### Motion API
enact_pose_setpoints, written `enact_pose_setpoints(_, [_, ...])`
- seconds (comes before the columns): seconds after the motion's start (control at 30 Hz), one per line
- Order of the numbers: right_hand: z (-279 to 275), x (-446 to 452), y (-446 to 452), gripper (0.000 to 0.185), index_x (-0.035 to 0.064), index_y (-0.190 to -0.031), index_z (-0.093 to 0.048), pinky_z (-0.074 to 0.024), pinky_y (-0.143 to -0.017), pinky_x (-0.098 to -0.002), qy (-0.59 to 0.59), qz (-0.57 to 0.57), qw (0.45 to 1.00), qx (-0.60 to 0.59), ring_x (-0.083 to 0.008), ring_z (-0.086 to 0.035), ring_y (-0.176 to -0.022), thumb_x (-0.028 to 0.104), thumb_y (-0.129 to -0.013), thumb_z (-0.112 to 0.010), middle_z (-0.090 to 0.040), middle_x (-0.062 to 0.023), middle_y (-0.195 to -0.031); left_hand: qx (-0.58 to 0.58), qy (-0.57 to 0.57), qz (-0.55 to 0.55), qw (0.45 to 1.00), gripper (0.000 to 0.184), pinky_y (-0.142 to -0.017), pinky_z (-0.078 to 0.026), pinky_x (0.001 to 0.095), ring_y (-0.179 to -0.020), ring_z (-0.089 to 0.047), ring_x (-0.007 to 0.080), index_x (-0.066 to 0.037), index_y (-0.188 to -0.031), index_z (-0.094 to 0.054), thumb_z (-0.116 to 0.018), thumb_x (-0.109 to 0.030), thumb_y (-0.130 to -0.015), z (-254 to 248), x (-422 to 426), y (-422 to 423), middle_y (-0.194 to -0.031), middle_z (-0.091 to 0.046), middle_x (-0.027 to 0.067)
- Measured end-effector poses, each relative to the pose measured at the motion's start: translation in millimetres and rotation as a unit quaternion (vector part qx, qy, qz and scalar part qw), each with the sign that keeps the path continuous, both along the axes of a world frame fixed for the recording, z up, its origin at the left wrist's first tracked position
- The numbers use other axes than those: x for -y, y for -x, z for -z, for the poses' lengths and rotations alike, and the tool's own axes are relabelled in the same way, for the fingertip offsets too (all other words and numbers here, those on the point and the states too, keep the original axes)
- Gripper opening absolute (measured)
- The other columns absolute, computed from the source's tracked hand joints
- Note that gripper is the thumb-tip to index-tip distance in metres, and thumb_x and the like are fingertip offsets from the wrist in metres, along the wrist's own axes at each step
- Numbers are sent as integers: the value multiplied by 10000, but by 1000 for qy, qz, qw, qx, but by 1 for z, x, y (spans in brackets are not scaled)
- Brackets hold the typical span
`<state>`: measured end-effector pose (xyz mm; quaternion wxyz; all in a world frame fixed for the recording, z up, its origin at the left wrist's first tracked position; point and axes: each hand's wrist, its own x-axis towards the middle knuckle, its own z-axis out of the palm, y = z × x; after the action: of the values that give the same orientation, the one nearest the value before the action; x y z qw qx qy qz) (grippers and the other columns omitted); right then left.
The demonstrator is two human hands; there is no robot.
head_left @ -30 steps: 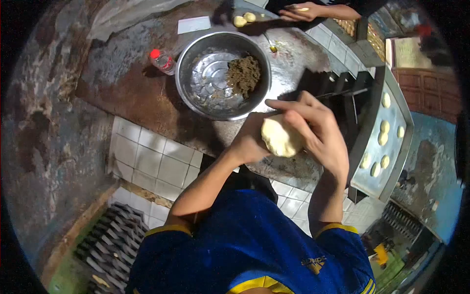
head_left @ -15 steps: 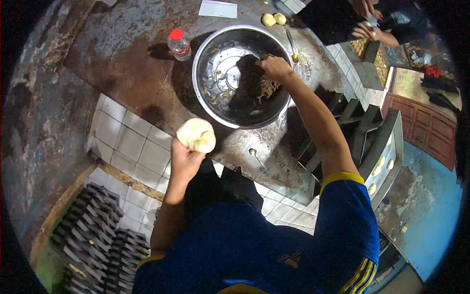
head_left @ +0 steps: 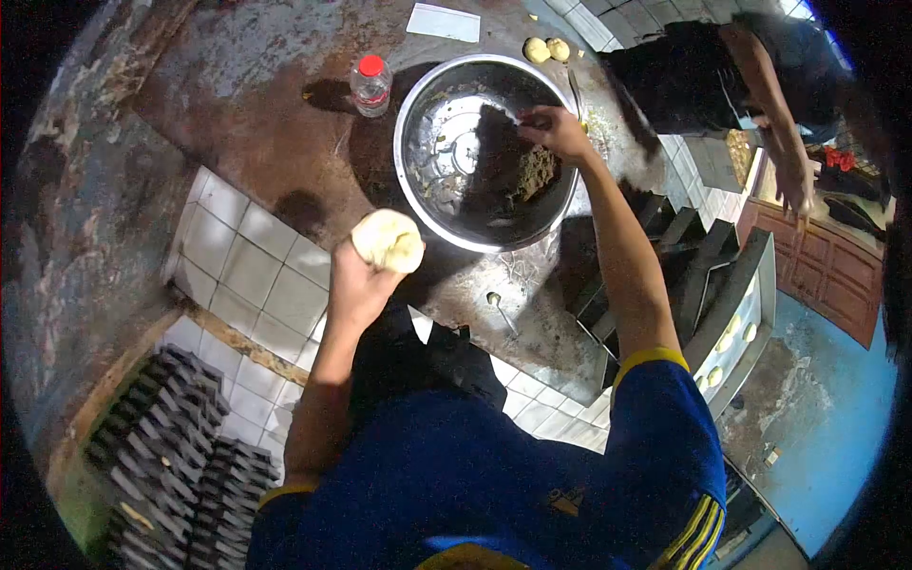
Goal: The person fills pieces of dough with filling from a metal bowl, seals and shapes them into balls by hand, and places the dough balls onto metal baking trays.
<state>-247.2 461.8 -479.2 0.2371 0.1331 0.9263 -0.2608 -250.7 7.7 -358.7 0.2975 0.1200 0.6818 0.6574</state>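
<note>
My left hand point(head_left: 359, 290) is wrapped around a piece of pale dough point(head_left: 388, 241), its hollowed top facing up, just off the near-left rim of a large metal bowl point(head_left: 410, 202). Inside the bowl, a mound of brown crumbly filling point(head_left: 538, 177) lies against the right side. My right hand point(head_left: 560, 136) is over that right side, above the mound. Its fingers are curled together, and whatever is between them is hidden.
Left of the bowl stands a bottle with a red cap point(head_left: 370, 85). Behind it are two dough balls point(head_left: 547, 49) and a white card point(head_left: 443, 23). A spoon point(head_left: 496, 302) lies in front. Metal racks and a tray of dough pieces point(head_left: 730, 337) stand right. A co-worker's arm point(head_left: 779, 123) reaches down there.
My right hand has drawn up from the filling, its fingers now curled. The dough in my left hand has come slightly nearer the bowl. The co-worker's arm now stretches downward; the view shifted slightly.
</note>
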Motion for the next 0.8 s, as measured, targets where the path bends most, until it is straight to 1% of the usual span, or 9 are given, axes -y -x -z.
enact_pose_setpoints(0.07, [-39,28,-17,603,57,-1443,-589,-601,-966,-405,418,165,889,-94,-304,-732,-1070,188,-898,-812,-733,-148,-1228,8,37,15,999,299,-700,-552,255,-802,-683,73,13,-1163,-715,-772,-18,-871,10,-8,8,-1035,-771,42])
enact_pose_setpoints(0.17, [-154,103,-32,783,41,-1494,-529,-512,-1087,-416,427,165,888,-49,-236,-623,-1257,338,-860,-880,-658,-110,-1390,-44,40,60,996,343,-868,-574,324,-956,-729,138,18,-1178,-708,-803,-28,-851,20,-37,11,-1078,-784,64])
enact_pose_setpoints(0.27, [-188,155,-61,767,38,-1473,-548,-440,-1137,-398,525,136,837,-74,-235,-581,-1297,376,-863,-867,-609,-114,-1437,-105,9,145,984,407,-890,-571,352,-993,-739,177,-8,-1183,-709,-864,-100,-818,-26,-71,9,-1085,-783,122])
enact_pose_setpoints(0.37, [-196,167,-81,694,32,-1463,-540,-458,-1104,-341,534,157,830,16,-196,-593,-1260,359,-923,-829,-631,-118,-1396,-172,-54,182,967,451,-849,-573,417,-957,-757,329,-40,-1186,-679,-872,-122,-787,-66,-95,-3,-1036,-758,176])
enact_pose_setpoints(0.57, [-297,159,-138,771,46,-1587,-423,-481,-1107,-403,386,151,882,-226,-252,-558,-1338,106,-886,-741,-541,-139,-1511,-91,-87,231,965,444,-858,-583,386,-949,-755,235,20,-1130,-693,-898,-126,-764,-69,-102,-18,-1037,-775,157])
enact_pose_setpoints(0.6, [-320,167,-145,819,58,-1557,-473,-481,-1109,-420,208,53,939,-268,-299,-579,-1312,170,-833,-838,-562,-166,-1464,-95,-90,237,963,444,-858,-583,386,-949,-755,235,20,-1130,-693,-898,-126,-764,-75,-105,-17,-1037,-775,157])
enact_pose_setpoints(0.67, [-335,185,-155,874,66,-1501,-547,-506,-1061,-431,64,-23,949,-309,-347,-597,-1247,265,-741,-932,-590,-191,-1346,-94,-51,350,930,497,-927,-561,354,-1048,-695,159,-2,-1211,-678,-888,-95,-770,-88,-112,-17,-1124,-748,85])
enact_pose_setpoints(0.73, [-335,191,-163,643,53,-1262,-703,-555,-896,-433,59,14,950,-306,-353,-657,-1030,277,-712,-949,-641,-156,-1070,-93,-26,388,917,486,-924,-560,354,-1023,-693,159,-3,-1180,-684,-895,-113,-756,-115,-119,-19,-1104,-748,85])
enact_pose_setpoints(0.8, [-343,185,-172,469,34,-1128,-748,-562,-866,-418,114,59,942,-310,-331,-681,-965,217,-738,-932,-675,-129,-983,-101,-17,474,875,548,-928,-554,350,-1028,-679,156,-15,-1219,-654,-908,-112,-742,-137,-124,-18,-1118,-724,73])
